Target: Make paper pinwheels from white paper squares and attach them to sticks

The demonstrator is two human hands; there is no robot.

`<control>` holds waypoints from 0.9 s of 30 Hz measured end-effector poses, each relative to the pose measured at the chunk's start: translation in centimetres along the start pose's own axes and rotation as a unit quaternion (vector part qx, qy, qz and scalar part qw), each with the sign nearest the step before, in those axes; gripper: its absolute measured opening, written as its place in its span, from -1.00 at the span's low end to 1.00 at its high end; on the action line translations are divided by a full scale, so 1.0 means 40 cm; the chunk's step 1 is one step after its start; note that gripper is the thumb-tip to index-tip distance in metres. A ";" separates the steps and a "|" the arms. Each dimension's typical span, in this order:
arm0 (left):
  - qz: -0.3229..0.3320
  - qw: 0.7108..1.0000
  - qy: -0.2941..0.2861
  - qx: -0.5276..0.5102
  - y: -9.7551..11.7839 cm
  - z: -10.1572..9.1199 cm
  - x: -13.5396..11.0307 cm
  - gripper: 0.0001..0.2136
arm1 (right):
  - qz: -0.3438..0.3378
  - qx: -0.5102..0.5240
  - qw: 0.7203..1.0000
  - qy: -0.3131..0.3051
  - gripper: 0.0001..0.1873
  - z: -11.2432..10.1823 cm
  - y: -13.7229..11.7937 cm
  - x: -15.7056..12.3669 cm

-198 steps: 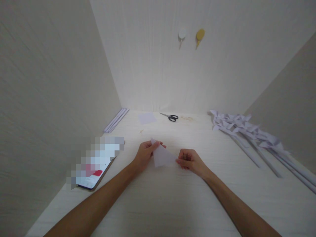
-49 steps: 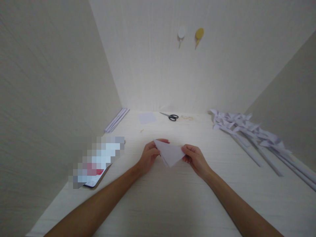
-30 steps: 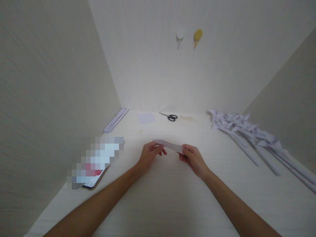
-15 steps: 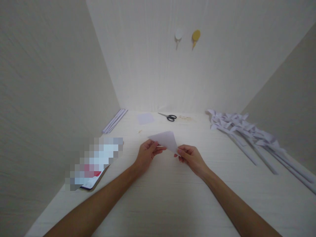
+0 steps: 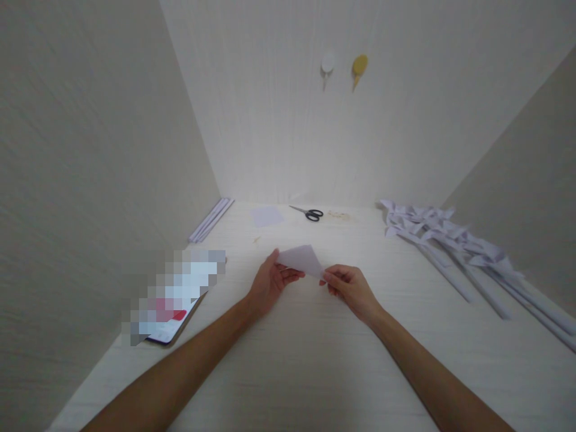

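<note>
White table [image 5: 306, 372] below, left hand [image 5: 266, 287] and right hand [image 5: 355, 289] pinch paper [image 5: 302, 259] at its left and right; uneven pulling could wrinkle it.

"Are you making out any words or numbers?"
"No, I'm reading none. The phone [image 5: 186, 297] lying on the counter [image 5: 310, 372] is showing a lit screen, but coarse square blocks are covering most of it."
"And what is peeking out at its near end?"
"A red patch [image 5: 180, 314] is standing out there against a pale background, and any print around it is looking too blurred to read."
</note>
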State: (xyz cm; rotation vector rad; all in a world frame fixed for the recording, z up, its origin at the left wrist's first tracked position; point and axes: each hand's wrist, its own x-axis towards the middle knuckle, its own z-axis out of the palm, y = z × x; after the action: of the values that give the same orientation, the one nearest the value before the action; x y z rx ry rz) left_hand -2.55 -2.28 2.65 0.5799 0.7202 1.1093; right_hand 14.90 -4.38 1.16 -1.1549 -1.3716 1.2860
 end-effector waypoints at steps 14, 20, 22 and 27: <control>0.013 0.999 -0.047 -0.025 0.002 -0.001 -0.007 -0.83 | 0.012 0.032 0.999 0.019 -0.76 0.006 -0.005 0.000; 0.021 0.998 -0.058 -0.027 0.002 0.000 -0.011 -0.85 | 0.019 0.047 0.998 0.028 -0.74 0.007 -0.008 0.000; 0.018 0.998 -0.053 -0.025 0.001 0.001 -0.010 -0.86 | 0.014 0.056 0.998 0.009 -0.75 0.005 -0.007 -0.001; 0.014 0.997 -0.070 -0.013 -0.003 0.001 -0.011 -0.86 | -0.003 0.068 0.997 -0.024 -0.76 0.000 -0.010 -0.004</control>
State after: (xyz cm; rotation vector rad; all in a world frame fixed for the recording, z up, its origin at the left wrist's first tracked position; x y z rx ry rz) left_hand -2.57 -2.76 2.68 0.6403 0.5765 1.0909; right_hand 14.89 -4.54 1.55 -1.0316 -1.2990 1.3884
